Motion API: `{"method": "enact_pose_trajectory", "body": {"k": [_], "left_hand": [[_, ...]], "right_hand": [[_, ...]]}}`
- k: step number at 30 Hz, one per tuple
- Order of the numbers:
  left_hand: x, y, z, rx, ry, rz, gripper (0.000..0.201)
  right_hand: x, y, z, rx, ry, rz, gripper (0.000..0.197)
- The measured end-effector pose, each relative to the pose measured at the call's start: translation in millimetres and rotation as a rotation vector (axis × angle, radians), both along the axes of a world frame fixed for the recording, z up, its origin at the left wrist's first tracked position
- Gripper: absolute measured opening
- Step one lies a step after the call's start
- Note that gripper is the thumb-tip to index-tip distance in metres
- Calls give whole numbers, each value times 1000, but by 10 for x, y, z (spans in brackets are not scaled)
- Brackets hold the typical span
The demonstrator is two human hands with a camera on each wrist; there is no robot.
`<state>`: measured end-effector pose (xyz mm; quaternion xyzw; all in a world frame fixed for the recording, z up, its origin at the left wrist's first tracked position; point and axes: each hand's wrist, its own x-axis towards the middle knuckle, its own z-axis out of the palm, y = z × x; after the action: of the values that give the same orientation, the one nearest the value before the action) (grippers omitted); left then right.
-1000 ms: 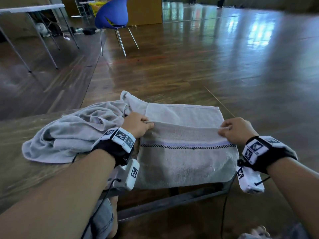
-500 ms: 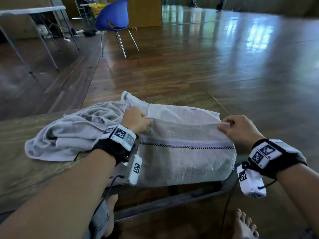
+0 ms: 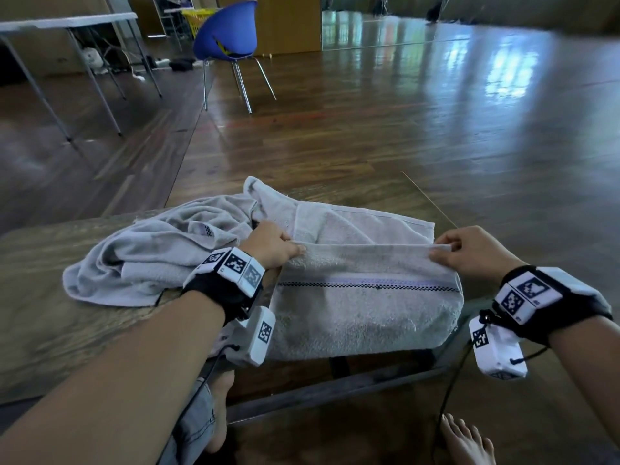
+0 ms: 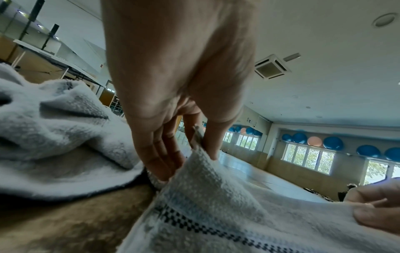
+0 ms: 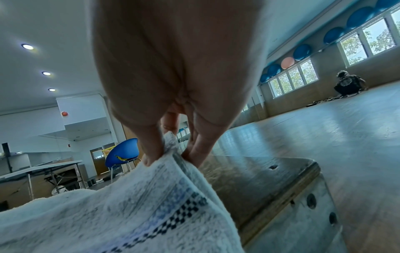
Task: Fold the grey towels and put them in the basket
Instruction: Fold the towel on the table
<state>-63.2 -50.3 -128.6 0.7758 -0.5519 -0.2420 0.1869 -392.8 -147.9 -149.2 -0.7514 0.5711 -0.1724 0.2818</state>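
A grey towel [image 3: 365, 307] with a checked stripe lies half folded on the low wooden table [image 3: 50, 323], its near part hanging over the table's front edge. My left hand [image 3: 271, 248] pinches the left corner of its lifted edge [image 4: 198, 145]. At the other corner, my right hand [image 3: 469, 250] pinches the same edge between thumb and fingers [image 5: 171, 154]. The edge is held a little above the towel's far layer. A second grey towel [image 3: 157, 256] lies crumpled on the table to the left. No basket is in view.
A blue chair [image 3: 228, 38] and a folding table [image 3: 67, 25] stand on the wooden floor beyond. The table's right edge [image 5: 314, 172] lies close to my right hand. My bare feet [image 3: 466, 441] are under the table. A person sits far off by the windows [image 5: 348, 83].
Both hands have carried the towel's pinched edge further away from me over the far layer, and lifted it slightly. The crumpled towel has not moved.
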Motion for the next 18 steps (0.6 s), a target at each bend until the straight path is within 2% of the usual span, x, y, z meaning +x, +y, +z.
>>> {"method": "enact_pose_trajectory", "body": {"k": [4,7,9,10,12,14,16,18], "left_hand": [[-38,-32,67,52,2,31,54],[34,-50,181,137,132,78,30],[109,19,238,295,310,30,16],[126,63,264,399,315,-16,17],[112,127,304,564,189,-82,20],[100,110,351,660,101,-106,37],[103,54,405,671,50,-115,45],[121,-13,461,622,56,-78,40]], "right_hand": [[6,0,10,-13,37,13,13],[-29,1,42,-59,25,17,15],[-74,-1,84,-9,-18,60,17],[-97,7,106,68,4,110,18],[-135,29,139,284,156,231,17],[-156,36,148,411,262,289,16],[-156,-19,165,361,280,277,16],[-147,-102,221,277,223,262,16]]}}
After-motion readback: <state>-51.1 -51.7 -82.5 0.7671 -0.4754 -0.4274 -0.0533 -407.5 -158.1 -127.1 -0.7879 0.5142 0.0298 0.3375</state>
